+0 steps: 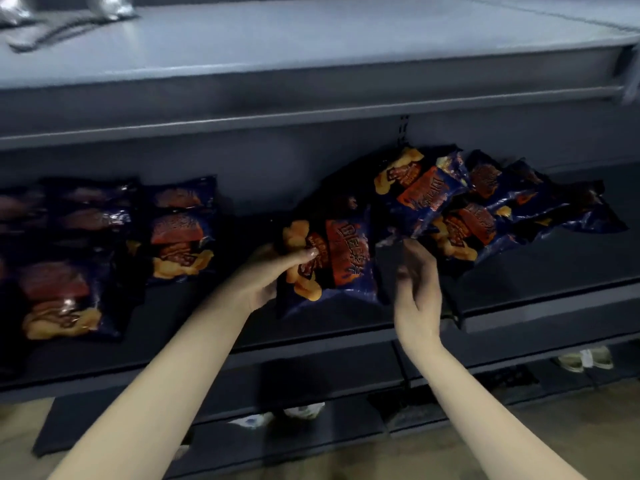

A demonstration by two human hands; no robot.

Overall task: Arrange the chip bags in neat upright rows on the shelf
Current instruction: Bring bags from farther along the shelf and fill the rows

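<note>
No legible txt for you here. The chip bag (348, 261) in your left hand (268, 282) has big chars on its red panel, too blurred to read; same w/ the pile of bags (481, 206) at right.

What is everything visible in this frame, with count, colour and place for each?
held bag: one, dark blue with orange-red print, middle shelf centre.
left bags: at least five, same colours, in rows at left.
right pile: several, count unclear, same colours, jumbled at right.
silver bags: two, silver, upper shelf far left, blurred.
upper shelf: one, grey.
middle shelf: one, dark.
shoes: pale, floor level at right; more at lower centre.
left grip: holds the held bag, thumb across its front.
right grip: empty, fingers near the right pile's edge.
</note>
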